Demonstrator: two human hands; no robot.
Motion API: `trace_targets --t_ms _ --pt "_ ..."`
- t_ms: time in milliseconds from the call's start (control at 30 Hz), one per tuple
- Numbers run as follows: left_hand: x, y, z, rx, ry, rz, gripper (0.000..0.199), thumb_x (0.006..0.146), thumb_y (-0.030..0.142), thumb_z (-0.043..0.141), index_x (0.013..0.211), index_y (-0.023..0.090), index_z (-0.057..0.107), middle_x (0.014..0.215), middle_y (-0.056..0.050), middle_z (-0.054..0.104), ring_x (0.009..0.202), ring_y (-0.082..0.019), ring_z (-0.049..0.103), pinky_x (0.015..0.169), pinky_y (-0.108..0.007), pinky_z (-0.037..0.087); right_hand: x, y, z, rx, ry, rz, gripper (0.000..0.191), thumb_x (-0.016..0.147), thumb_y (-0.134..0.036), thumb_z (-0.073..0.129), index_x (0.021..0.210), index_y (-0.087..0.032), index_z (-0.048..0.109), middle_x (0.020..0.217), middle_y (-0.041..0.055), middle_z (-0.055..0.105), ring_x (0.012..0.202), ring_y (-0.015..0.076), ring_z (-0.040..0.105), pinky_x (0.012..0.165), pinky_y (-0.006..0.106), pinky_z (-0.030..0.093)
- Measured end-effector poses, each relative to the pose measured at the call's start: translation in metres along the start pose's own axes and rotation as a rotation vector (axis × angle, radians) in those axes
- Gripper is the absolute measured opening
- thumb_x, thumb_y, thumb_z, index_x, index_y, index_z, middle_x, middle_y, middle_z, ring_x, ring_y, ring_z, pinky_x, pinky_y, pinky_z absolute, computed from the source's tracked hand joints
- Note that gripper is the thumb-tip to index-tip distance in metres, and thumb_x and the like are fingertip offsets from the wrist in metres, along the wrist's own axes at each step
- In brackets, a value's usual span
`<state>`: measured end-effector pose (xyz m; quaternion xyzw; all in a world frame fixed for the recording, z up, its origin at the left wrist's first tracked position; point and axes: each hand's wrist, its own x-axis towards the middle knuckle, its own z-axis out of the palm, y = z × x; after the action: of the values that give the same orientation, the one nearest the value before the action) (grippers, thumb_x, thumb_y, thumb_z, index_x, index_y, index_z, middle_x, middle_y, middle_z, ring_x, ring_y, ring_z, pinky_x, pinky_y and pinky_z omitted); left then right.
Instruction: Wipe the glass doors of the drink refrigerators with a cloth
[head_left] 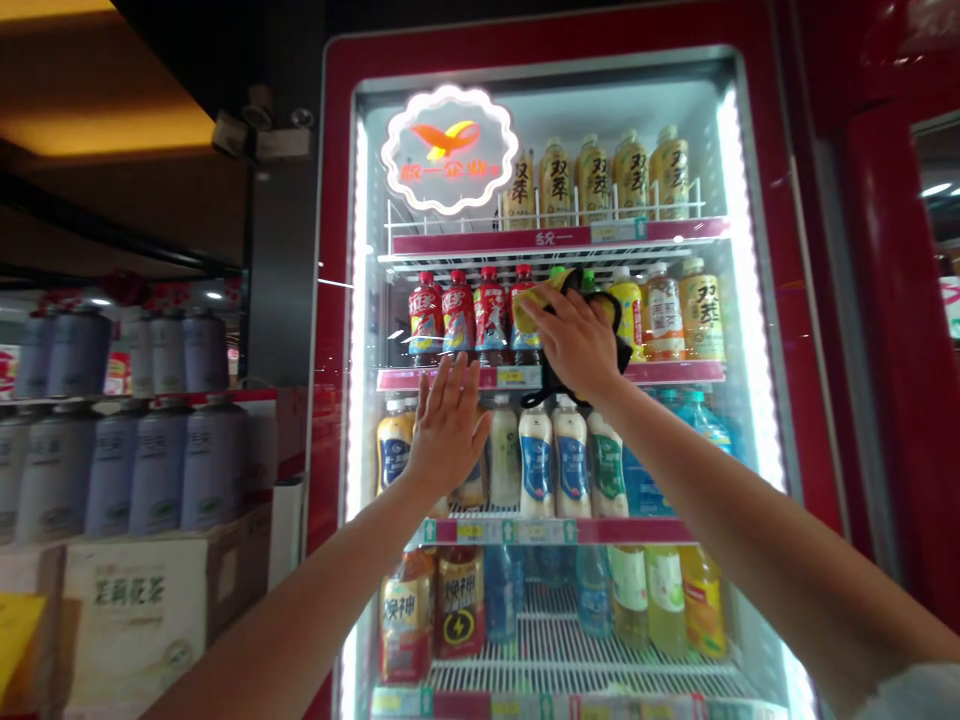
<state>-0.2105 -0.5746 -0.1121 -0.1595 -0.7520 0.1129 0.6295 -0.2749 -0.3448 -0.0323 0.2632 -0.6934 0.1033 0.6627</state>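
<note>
Yellow-and-black cloth [529, 306] is up against the door glass [600, 105], roughly mid-pane, in front of the second shelf's bottles. My right hand [585, 345] is over it, fingers stretched out and pressing, not curled round it as far as I can see. A dark loop hangs off its lower edge. Left hand [448, 430] is lower and to the left, fingers extended, holding nothing; looks flat on the pane, contact itself unclear.

Status: cloth work on the glass reads as mid-way, my judgement. Cloth covers one patch only. Can't tell which areas are done: no clear streaks or wet edge to go by. Rest of the pane can't be signed off from here.

Around it: red-capped bottles [491, 310] just left of the cloth behind the glass, lit sign [450, 150] upper left, red door frame [335, 200]. Outside, further left: grey-purple bottles [214, 470] above cartons [135, 620].
</note>
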Motion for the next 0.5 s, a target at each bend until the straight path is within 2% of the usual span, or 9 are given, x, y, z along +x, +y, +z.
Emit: trace_targets --t_ms 67,133,200,267,333,400,500 --pt "0.002 0.005 0.002 -0.002 -0.004 0.006 0.070 0.104 0.035 0.040 0.165 0.021 0.008 0.170 -0.013 0.024 0.159 -0.029 0.014 0.130 -0.055 0.016 -0.003 0.024 -0.004 -0.014 0.067 0.104 0.046 0.103 -0.027 0.040 0.146 -0.033 0.057 0.155 0.0045 0.052 0.140 0.0334 0.044 0.111 0.053 0.041" --pt "0.000 0.008 0.002 -0.006 -0.010 0.004 0.070 0.104 0.036 0.040 0.165 0.020 0.010 0.170 -0.014 0.024 0.159 -0.030 0.014 0.130 -0.055 0.016 -0.023 0.037 -0.005 -0.028 0.100 0.156 0.045 0.103 -0.024 0.042 0.141 -0.033 0.063 0.149 0.0050 0.058 0.137 0.0330 0.047 0.110 0.052 0.042" --pt "-0.001 0.010 0.003 -0.013 -0.016 -0.002 0.070 0.103 0.036 0.041 0.164 0.020 0.012 0.170 -0.015 0.023 0.159 -0.031 0.014 0.129 -0.056 0.017 -0.046 0.033 -0.005 -0.038 0.085 0.121 0.045 0.102 -0.021 0.043 0.138 -0.036 0.065 0.146 0.0021 0.062 0.135 0.0329 0.049 0.110 0.054 0.041" --pt "0.002 0.015 0.006 -0.025 -0.015 0.000 0.069 0.103 0.036 0.042 0.164 0.020 0.014 0.170 -0.015 0.023 0.159 -0.032 0.015 0.128 -0.057 0.018 -0.059 0.022 -0.003 -0.040 0.037 0.026 0.047 0.100 -0.019 0.046 0.137 -0.041 0.065 0.147 -0.0030 0.061 0.133 0.0328 0.050 0.111 0.055 0.040" --pt "0.010 0.023 0.011 -0.037 -0.005 0.005 0.068 0.103 0.036 0.042 0.164 0.019 0.015 0.170 -0.016 0.024 0.159 -0.032 0.015 0.128 -0.058 0.018 -0.053 0.016 -0.004 -0.030 -0.002 -0.057 0.050 0.099 -0.017 0.049 0.137 -0.044 0.064 0.150 -0.0067 0.058 0.132 0.0313 0.052 0.111 0.055 0.040" --pt "0.019 0.031 0.015 -0.044 0.008 0.016 0.068 0.103 0.036 0.042 0.164 0.019 0.015 0.169 -0.016 0.026 0.159 -0.032 0.016 0.128 -0.058 0.018 -0.036 0.023 -0.006 -0.014 0.004 -0.077 0.050 0.098 -0.018 0.049 0.139 -0.045 0.062 0.153 -0.0064 0.055 0.131 0.0301 0.053 0.111 0.054 0.040" --pt "0.027 0.041 0.020 -0.046 0.016 0.027 0.070 0.103 0.035 0.043 0.164 0.020 0.013 0.168 -0.015 0.029 0.158 -0.031 0.018 0.128 -0.058 0.019 -0.020 0.051 -0.013 -0.009 0.086 0.039 0.047 0.100 -0.024 0.048 0.141 -0.041 0.061 0.155 -0.0013 0.053 0.134 0.0328 0.051 0.110 0.056 0.040"
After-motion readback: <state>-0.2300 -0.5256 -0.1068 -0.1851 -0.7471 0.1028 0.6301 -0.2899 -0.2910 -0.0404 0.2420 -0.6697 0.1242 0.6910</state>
